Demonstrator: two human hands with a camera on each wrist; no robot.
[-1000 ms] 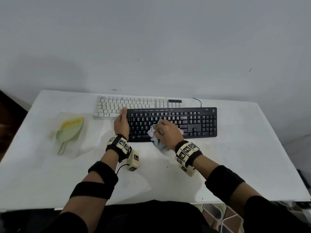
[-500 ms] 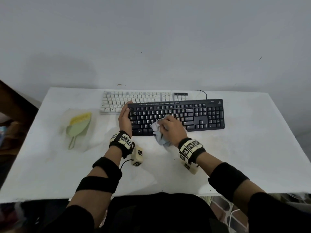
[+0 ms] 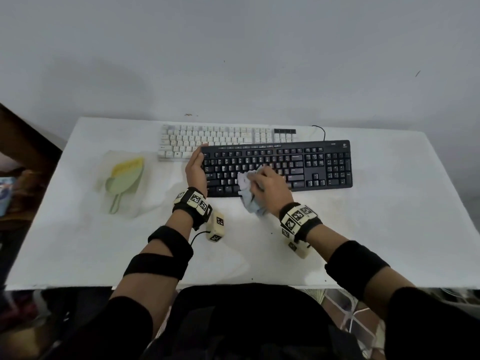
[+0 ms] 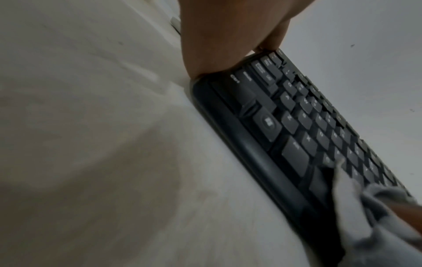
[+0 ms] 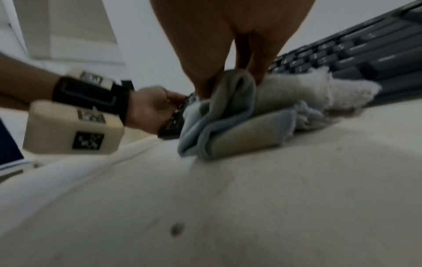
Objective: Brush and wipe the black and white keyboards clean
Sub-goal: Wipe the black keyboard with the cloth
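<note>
Black keyboard [image 3: 278, 166] lies on table [image 3: 389, 216], just in front of white keyboard [image 3: 220, 141]. Wiping step: right hand [image 3: 270, 189] clutches cloth [image 3: 249, 196] on its lower keys; left hand [image 3: 196, 168], fingers straight, braces its left end. Next, probably sweep rightward.

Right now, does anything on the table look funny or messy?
Yes, a little. The black keyboard lies over the near edge of the white keyboard, hiding its bottom keys. A few dark crumbs dot the table. The brush sits on a wrinkly clear bag. Nothing looks broken or spilled.
</note>
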